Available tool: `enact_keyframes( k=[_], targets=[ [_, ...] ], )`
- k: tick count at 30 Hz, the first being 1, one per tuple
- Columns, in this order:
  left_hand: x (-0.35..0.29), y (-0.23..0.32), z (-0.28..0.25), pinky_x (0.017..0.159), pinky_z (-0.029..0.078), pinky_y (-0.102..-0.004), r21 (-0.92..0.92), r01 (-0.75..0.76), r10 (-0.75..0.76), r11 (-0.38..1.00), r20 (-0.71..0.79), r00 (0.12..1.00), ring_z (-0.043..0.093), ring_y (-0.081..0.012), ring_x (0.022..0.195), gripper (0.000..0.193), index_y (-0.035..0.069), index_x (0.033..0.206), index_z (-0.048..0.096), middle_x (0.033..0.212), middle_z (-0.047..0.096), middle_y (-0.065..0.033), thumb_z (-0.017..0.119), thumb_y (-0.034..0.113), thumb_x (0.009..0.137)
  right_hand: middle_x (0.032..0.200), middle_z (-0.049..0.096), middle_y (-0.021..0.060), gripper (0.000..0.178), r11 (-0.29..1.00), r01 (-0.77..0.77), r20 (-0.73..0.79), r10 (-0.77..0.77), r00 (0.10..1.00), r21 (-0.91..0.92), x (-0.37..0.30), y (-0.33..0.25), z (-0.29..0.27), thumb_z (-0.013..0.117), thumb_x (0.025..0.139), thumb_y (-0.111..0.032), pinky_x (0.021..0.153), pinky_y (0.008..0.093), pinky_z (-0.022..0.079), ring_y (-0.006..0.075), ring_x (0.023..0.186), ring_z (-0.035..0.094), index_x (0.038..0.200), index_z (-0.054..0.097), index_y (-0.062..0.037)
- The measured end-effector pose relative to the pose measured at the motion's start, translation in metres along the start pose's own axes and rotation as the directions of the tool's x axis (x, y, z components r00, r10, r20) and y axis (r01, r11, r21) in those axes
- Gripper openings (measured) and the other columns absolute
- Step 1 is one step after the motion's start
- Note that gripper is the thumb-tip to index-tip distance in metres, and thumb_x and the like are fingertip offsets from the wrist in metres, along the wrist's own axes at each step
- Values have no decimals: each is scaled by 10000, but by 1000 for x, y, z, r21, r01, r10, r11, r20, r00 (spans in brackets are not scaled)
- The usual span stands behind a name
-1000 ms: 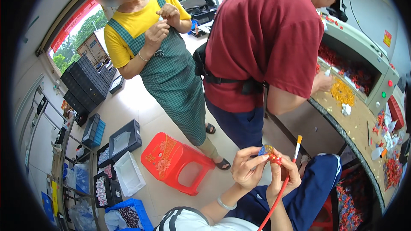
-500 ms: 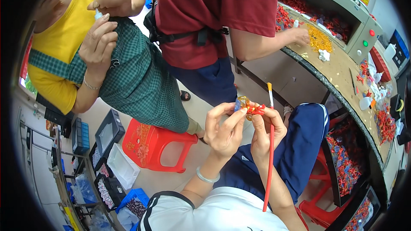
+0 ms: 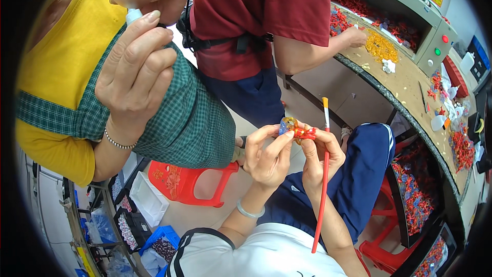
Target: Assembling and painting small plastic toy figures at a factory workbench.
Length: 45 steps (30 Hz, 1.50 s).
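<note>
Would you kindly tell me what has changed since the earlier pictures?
The co-worker in yellow has come closer, now hiding more of the red stool. The view has swung rightward since the first picture. Nothing was visibly grasped or released: the wearer's left hand and right hand still hold the red, blue and amber piece, with the brush in the right.

A red plastic stool stands on the pale floor.

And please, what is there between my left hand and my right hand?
In the head view, a small red, yellow and blue piece lies between your left hand and your right hand, held by both.
</note>
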<state>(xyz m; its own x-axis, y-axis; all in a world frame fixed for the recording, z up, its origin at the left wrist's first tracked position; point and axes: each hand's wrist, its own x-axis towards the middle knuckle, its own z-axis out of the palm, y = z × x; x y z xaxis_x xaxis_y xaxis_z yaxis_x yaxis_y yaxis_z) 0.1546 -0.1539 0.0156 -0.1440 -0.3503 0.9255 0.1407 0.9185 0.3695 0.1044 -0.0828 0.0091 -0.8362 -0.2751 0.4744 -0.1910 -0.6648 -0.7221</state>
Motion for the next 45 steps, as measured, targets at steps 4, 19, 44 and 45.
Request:
enact_keyframes(
  k=[4,19,44,45],
  targets=[
    [1,1,-3,622,560,-268,23,-13,13,1000,-1,1000,622,-204,790,252,50,910,673,955,560,-121,756,-55,696,956,656,204,156,1000,9,9,-9,1000,-14,-2,-3,2,621,826,84,825,318,524,261,933,662,981,610,76],
    [-4,0,-1,633,554,-272,27,-21,20,999,8,1000,607,-205,801,257,55,929,666,972,549,-127,747,-53,710,962,663,216,155,1000,12,5,-12,1000,-18,-1,-3,-1,632,818,86,818,314,523,252,912,666,971,616,79],
    [-6,1,-1,650,554,-265,37,-33,33,999,6,999,615,-197,811,256,62,947,662,997,538,-118,737,-48,728,986,663,220,148,999,31,22,-31,999,-15,-2,-6,-2,627,825,82,833,323,519,258,943,657,972,615,82],
    [-6,2,-1,650,555,-265,39,-31,31,999,7,999,616,-198,811,254,62,946,663,998,538,-118,736,-47,729,986,663,220,148,999,31,22,-31,999,-16,-2,-6,-2,628,825,80,834,323,519,257,942,657,973,615,82]
  ],
)
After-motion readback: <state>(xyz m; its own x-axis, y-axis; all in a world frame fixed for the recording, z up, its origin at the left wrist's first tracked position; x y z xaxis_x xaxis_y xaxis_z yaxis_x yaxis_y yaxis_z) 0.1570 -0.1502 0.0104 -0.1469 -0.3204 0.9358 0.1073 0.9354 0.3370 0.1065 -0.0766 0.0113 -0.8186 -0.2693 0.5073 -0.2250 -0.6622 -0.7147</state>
